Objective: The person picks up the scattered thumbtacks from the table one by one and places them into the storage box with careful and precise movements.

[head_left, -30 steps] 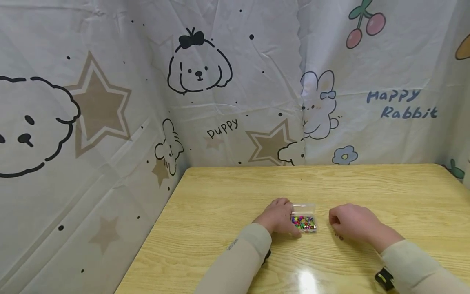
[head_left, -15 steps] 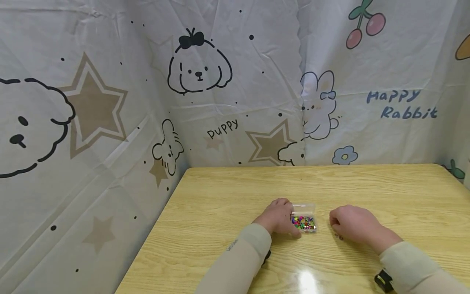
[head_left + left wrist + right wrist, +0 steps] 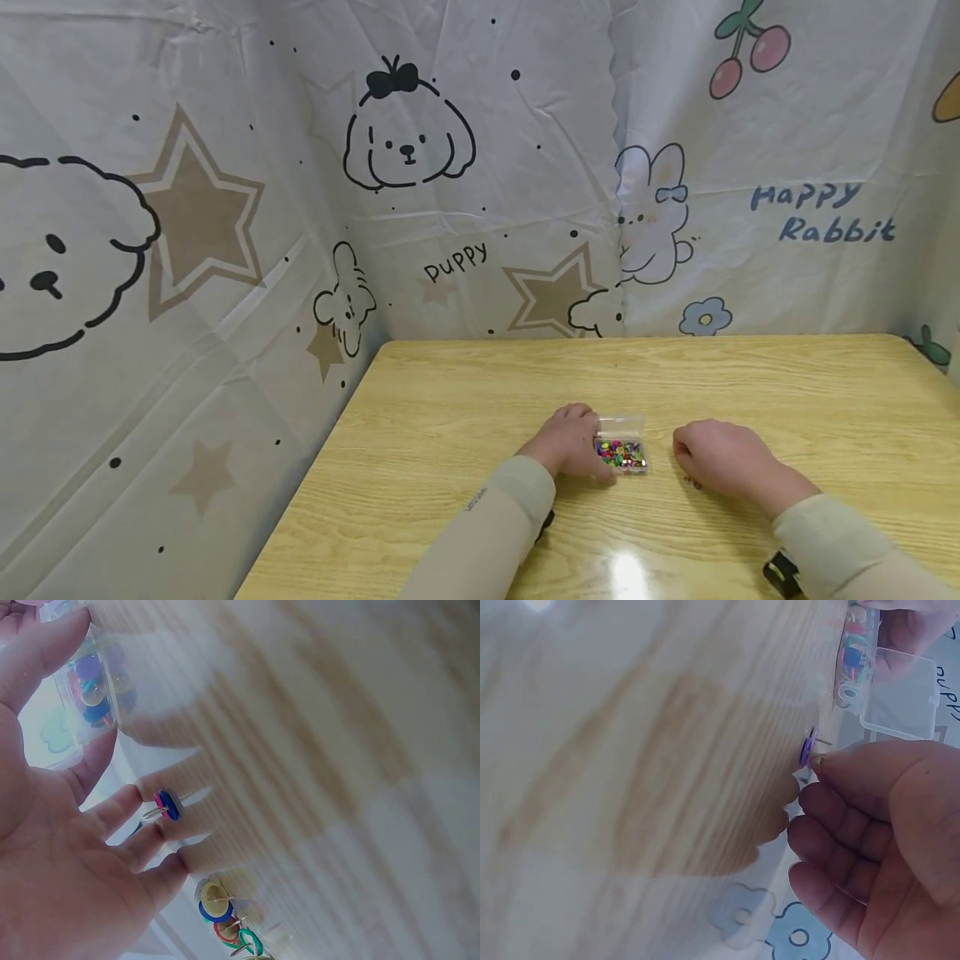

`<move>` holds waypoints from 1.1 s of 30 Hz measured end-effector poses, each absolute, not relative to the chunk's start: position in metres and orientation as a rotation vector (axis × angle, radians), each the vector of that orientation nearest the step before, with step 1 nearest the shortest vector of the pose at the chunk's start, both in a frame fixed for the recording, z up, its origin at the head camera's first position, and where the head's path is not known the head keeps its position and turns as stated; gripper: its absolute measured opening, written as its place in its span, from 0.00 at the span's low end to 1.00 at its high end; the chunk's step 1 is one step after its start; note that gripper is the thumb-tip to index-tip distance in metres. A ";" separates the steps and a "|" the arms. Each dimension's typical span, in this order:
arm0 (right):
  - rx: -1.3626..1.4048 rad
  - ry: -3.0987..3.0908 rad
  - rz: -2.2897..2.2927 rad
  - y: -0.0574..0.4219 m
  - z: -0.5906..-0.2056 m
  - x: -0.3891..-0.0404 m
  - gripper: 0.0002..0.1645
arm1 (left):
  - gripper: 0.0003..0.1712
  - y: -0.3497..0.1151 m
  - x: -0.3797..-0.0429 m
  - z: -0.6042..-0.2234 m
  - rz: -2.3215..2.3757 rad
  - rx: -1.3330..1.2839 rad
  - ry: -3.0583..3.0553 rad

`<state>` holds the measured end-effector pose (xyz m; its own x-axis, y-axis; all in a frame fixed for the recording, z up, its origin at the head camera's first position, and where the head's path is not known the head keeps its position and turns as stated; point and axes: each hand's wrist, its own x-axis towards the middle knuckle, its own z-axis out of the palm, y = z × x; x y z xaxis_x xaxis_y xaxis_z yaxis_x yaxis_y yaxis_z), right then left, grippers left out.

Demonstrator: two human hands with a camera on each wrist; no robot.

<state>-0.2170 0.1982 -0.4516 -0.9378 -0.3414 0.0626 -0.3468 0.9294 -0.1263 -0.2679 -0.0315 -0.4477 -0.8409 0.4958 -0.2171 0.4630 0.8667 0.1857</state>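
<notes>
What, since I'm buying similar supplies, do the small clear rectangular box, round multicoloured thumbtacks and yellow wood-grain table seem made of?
Small clear box: probably smooth plastic, since its contents show through. Multicoloured thumbtacks: thin, silvery pins look metal; the coloured heads could be painted metal or plastic. Yellow wood-grain table: wood or laminate, unclear which; grain shows, glare suggests gloss.

Your table (image 3: 465,400), pale yellow with wood grain, carries a clear box (image 3: 630,472), its lid (image 3: 621,428) open toward the back edge; several loose coloured tacks (image 3: 217,900) lie nearer the right edge.
</notes>
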 end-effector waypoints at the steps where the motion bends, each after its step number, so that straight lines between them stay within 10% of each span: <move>1: 0.542 -3.049 0.210 0.198 -0.452 -0.217 0.15 | 0.33 -0.032 -0.268 -0.447 0.178 0.727 2.781; 33: 0.620 -2.981 0.413 0.169 -0.439 -0.219 0.11 | 0.31 -0.031 -0.269 -0.449 0.195 0.709 2.777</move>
<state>-0.2194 0.1690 -0.4394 -0.9163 -0.3816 0.1213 -0.4002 0.8827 -0.2463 -0.2693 -0.0313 -0.4486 -0.8446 0.4864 -0.2238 0.4502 0.8714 0.1946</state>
